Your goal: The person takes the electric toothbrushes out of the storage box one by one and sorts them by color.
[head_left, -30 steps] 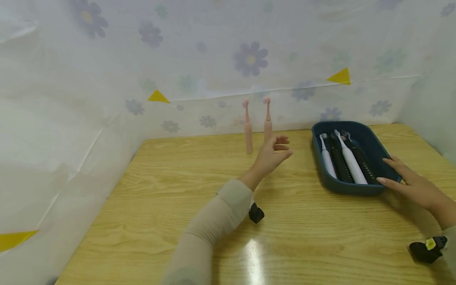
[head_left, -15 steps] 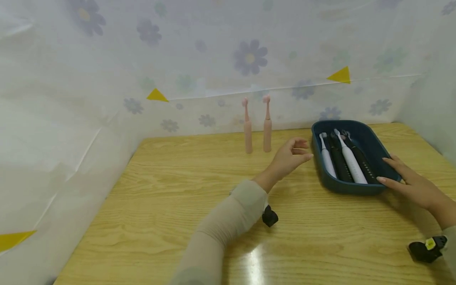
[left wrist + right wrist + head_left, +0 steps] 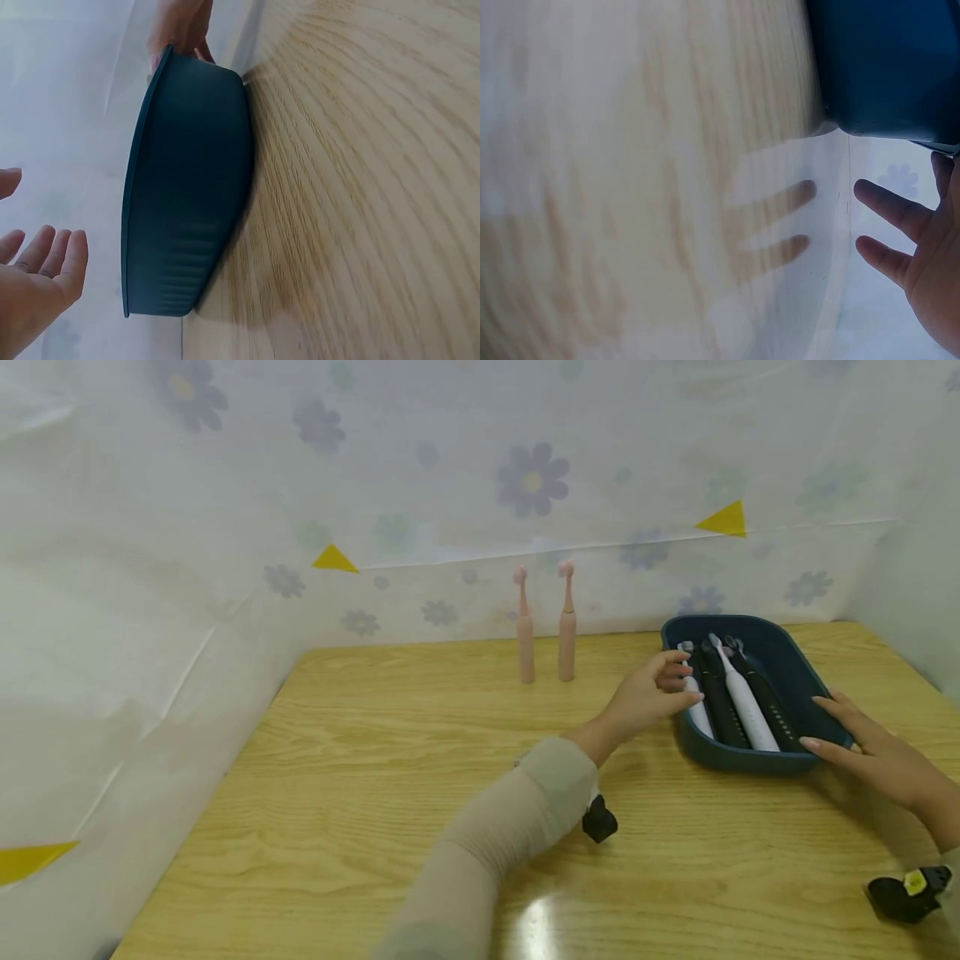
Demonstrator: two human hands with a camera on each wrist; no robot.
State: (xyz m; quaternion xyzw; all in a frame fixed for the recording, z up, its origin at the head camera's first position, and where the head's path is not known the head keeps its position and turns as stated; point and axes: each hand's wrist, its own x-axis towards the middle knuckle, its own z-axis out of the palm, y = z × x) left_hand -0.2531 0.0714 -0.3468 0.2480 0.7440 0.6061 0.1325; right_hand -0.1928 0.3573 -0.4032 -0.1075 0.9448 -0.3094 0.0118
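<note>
Tray, dark blue with rounded corners, sits on the right part of the wooden tabletop. Four toothbrushes lie in it roughly side by side: a slim white toothbrush along the left wall, then a black toothbrush, a larger white toothbrush and a second black toothbrush. The left hand hovers over the left rim beside the slim white toothbrush; its grip is fairly wide, thumb apart from loosely bent fingers, holding nothing. The left wrist view shows it clear of the wall. The right hand holds the near right corner, thumb and a fingertip on the rim, while the right wrist view shows two fingers reaching out apart from it. Farther left, near the back edge, a pink toothbrush and another pink toothbrush stand upright, a little apart. Behind hangs a flowered sheet.
</note>
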